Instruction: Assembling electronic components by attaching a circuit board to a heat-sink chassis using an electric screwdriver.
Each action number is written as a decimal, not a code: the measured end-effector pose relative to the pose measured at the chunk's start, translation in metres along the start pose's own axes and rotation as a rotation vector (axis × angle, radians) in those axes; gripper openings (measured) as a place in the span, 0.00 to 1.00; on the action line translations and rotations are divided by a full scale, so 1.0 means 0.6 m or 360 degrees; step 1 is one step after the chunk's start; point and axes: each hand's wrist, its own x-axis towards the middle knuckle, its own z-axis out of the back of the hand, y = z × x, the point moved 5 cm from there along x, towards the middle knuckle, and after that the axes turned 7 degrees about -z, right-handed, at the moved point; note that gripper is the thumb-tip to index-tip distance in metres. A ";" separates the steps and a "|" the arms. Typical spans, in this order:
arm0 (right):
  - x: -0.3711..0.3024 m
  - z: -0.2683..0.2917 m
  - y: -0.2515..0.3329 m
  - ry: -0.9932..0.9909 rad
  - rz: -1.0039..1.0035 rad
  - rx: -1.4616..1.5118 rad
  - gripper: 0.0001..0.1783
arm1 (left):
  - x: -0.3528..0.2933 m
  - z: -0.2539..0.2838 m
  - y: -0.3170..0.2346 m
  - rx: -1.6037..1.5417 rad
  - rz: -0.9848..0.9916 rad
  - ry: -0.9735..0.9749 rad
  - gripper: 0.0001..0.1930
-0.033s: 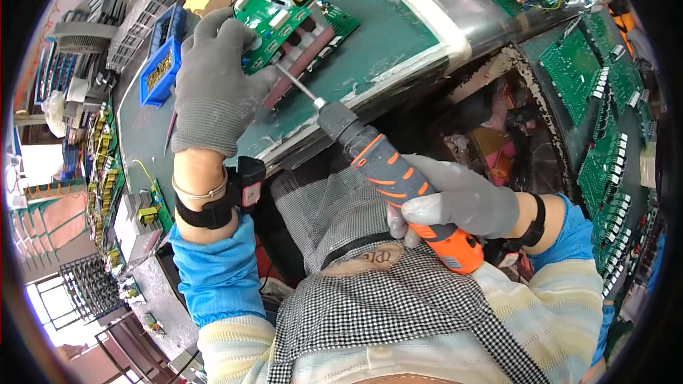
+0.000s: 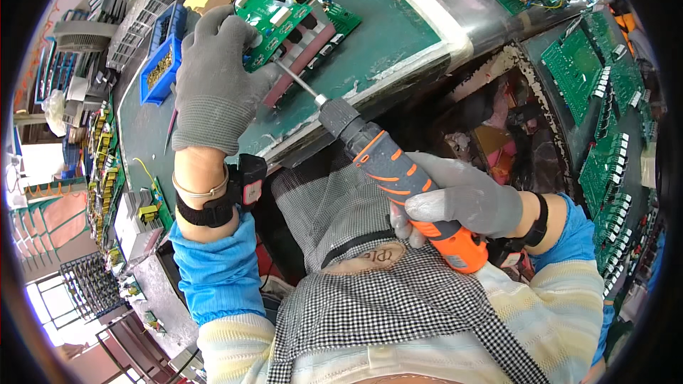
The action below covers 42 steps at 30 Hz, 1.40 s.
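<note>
My left hand [image 2: 219,82], in a grey knit glove, closes at the left end of a green circuit board [image 2: 269,21], thumb at its near edge. The board lies against a pinkish-brown bar [image 2: 302,64], and a second green board shows under its right side. Gripped in my gloved right hand [image 2: 466,195] is a grey and orange electric screwdriver [image 2: 391,171], slanting up to the left. Its long thin bit [image 2: 299,80] reaches the board's near edge beside my left thumb. I cannot tell whether a screw sits at the tip.
Left of my left hand stands a blue bin [image 2: 161,71] of small brass-coloured screws. The green-topped bench [image 2: 388,46] has a pale taped edge. More circuit boards [image 2: 573,64] lie at right. Below the bench edge is a dark box [image 2: 548,117] with scraps.
The screwdriver and my right hand have shifted very slightly to the right. My left hand and the board stay nearly where they were.
</note>
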 end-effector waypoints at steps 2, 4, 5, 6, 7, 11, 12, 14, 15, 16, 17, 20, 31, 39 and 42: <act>-0.005 0.008 -0.004 -0.0033 -0.0140 0.0079 0.27 | 0.001 0.001 -0.005 0.0041 -0.0017 0.0008 0.24; -0.009 0.008 -0.001 0.0020 -0.0098 0.0058 0.29 | 0.003 0.003 -0.007 0.0078 -0.0013 0.0017 0.23; -0.011 0.009 -0.003 0.0010 -0.0124 0.0040 0.30 | 0.003 0.003 -0.008 0.0091 -0.0001 0.0030 0.24; -0.013 0.009 -0.001 0.0042 -0.0094 0.0064 0.30 | 0.004 0.003 -0.008 0.0105 0.0013 0.0034 0.24; -0.012 0.009 -0.003 0.0055 -0.0101 0.0080 0.31 | 0.004 0.003 -0.007 0.0078 0.0034 0.0042 0.24; -0.008 0.010 -0.008 0.0182 0.0013 0.0015 0.44 | 0.006 0.002 -0.008 0.0030 0.0083 0.0037 0.24; -0.008 0.013 -0.008 0.0245 0.0077 -0.0009 0.51 | 0.006 0.002 -0.009 0.0051 0.0086 0.0028 0.24; -0.009 0.023 -0.013 0.0352 0.0180 -0.0075 0.65 | 0.006 0.003 -0.010 0.0050 0.0095 0.0022 0.24; -0.012 0.027 -0.015 0.0440 0.0253 -0.0153 0.69 | 0.005 0.003 -0.009 0.0044 0.0109 0.0048 0.24; -0.017 0.032 -0.018 0.0545 0.0333 -0.0245 0.74 | 0.004 0.002 -0.008 0.0035 0.0130 0.0074 0.24; -0.022 0.037 -0.020 0.0657 0.0424 -0.0359 0.79 | 0.004 0.003 -0.008 0.0013 0.0128 0.0061 0.24; -0.026 0.060 -0.031 0.0820 0.0535 -0.0500 0.82 | 0.003 0.006 -0.006 0.0025 0.0109 0.0047 0.23; -0.016 0.063 -0.025 0.0691 0.0618 -0.0376 0.76 | 0.001 0.000 -0.001 0.0031 0.0011 -0.0015 0.21; -0.004 0.022 -0.011 0.0257 0.0079 -0.0005 0.52 | 0.000 0.004 -0.003 -0.0007 0.0004 0.0004 0.22; -0.008 0.018 -0.008 0.0279 -0.0017 0.0359 0.49 | -0.003 0.001 0.001 0.0011 0.0003 0.0027 0.22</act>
